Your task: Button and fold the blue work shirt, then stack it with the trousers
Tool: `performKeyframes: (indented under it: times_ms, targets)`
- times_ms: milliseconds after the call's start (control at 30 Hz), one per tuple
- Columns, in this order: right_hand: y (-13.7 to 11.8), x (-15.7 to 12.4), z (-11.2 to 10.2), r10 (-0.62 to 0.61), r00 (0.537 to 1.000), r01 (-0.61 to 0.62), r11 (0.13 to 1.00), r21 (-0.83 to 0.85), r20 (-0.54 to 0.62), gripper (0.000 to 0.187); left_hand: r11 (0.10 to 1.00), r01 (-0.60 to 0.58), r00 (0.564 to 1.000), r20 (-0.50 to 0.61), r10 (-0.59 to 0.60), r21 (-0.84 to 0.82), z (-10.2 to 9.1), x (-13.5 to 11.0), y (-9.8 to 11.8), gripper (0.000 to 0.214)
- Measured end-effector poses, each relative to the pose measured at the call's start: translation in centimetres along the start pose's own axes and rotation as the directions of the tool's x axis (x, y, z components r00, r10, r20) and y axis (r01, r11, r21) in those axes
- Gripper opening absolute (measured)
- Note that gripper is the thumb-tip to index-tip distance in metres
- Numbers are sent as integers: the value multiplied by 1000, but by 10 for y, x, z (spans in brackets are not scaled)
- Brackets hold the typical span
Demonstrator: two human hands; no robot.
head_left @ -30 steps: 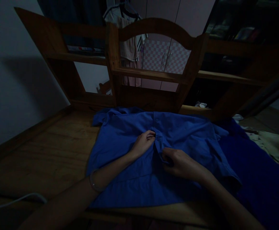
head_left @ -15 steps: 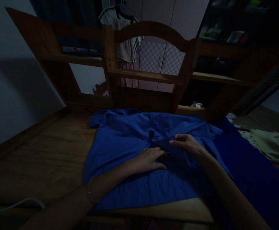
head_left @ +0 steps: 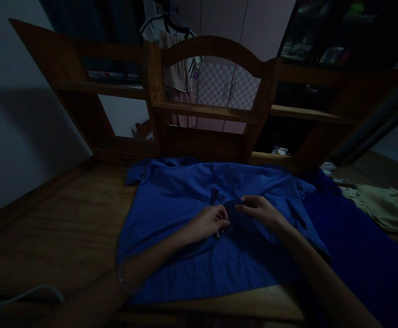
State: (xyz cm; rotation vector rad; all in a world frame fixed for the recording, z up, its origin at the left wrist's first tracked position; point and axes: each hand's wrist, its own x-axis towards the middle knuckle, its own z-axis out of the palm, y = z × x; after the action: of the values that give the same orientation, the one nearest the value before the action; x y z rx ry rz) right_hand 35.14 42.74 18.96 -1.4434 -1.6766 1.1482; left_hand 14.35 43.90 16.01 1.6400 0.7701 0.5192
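Note:
A blue button-up shirt (head_left: 171,191) lies spread on the wooden desk (head_left: 65,223), its front placket running down the middle with buttons near the top. My right hand (head_left: 262,212) pinches the lifted edge of the shirt's front, fingertips just below a dark button (head_left: 221,199). Close beside it my left hand (head_left: 209,223) rests on the shirt front with its fingers curled together at the placket. Whether cloth or a button sits between the left fingers is hidden.
Behind the shirt rises a wooden shelf frame (head_left: 202,111). A bright blue cloth (head_left: 359,255) lies to the right, with pale folded fabric (head_left: 383,205) beyond it. A white cable (head_left: 31,291) runs along the desk's front left. Clothes (head_left: 178,68) hang behind the frame.
My left hand has drawn slightly left, its fingers curling in from a more spread pose. My right hand has shifted a little left, still pinching the shirt edge.

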Motion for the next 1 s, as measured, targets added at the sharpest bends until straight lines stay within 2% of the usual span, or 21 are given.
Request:
performKeyframes:
  times_ms: [67,167,300,467,600,767,933,1000]
  targets:
    - [1,0,3,-76,995,74,997,-35,-59,35,972,134,991,15,-134,-195,-6,7,-4,27]
    - [-1,-3,10,-151,987,146,985,-90,-56,29,924,206,978,25,-209,-322,-11,14,-10,34]
    - [-11,-11,19,-212,975,222,958,-182,69,19,931,172,982,-20,-189,-322,-9,14,-14,32]
    - [-17,-17,20,-266,960,279,882,-379,88,13,934,194,977,-23,-211,-299,-5,13,-14,32]
    - [-13,-16,16,-261,960,280,859,-428,104,13,933,205,976,-15,-219,-295,-5,12,-15,35]
    - [-15,-14,12,-197,966,245,898,-364,165,20,934,195,979,5,-203,-301,-6,12,-16,36]
    - [-7,-10,8,-73,984,115,956,-270,160,42,939,199,979,17,-202,-279,-6,11,-15,32]
    - [-2,-9,7,-27,985,68,969,-237,172,45,945,197,980,25,-197,-260,-6,11,-15,29]
